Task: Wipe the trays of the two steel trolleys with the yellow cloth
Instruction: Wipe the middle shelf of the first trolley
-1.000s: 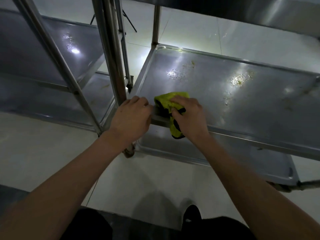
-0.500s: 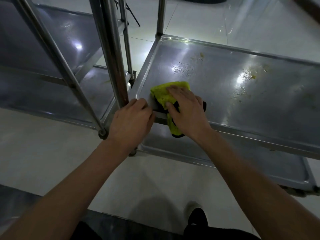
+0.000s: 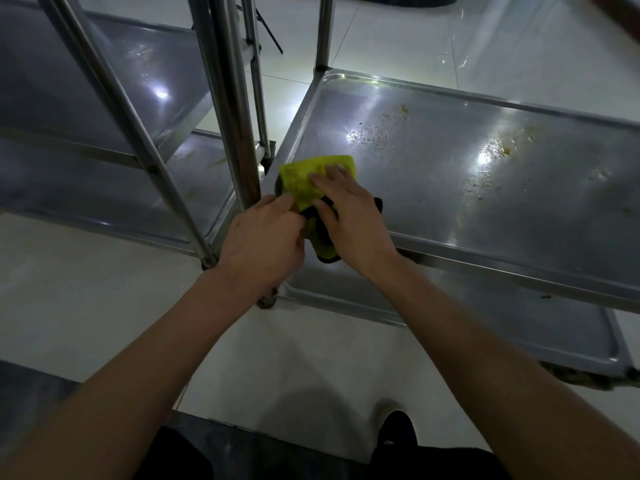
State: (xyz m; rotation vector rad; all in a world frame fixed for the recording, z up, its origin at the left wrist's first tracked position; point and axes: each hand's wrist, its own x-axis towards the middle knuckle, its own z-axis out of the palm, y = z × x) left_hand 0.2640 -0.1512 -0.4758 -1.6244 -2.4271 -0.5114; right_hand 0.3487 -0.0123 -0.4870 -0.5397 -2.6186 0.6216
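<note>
Yellow cloth (image 3: 317,176) (black-edged), grey steel tray (image 3: 485,188) with seemingly yellowish specks, pale floor (image 3: 86,289)

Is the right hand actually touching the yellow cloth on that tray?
Touching. The head view shows the right hand lying flat on the yellow cloth, its fingers spread over it and pressing it onto the near left corner of the tray.

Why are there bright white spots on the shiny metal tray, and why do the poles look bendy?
Head view: the white spots are lamp glare bouncing off the steel trolley tray; the room is dim, so the yellow cloth under the right hand stands out; the wide-angle lens makes the steel trolley poles lean and splay.
</note>
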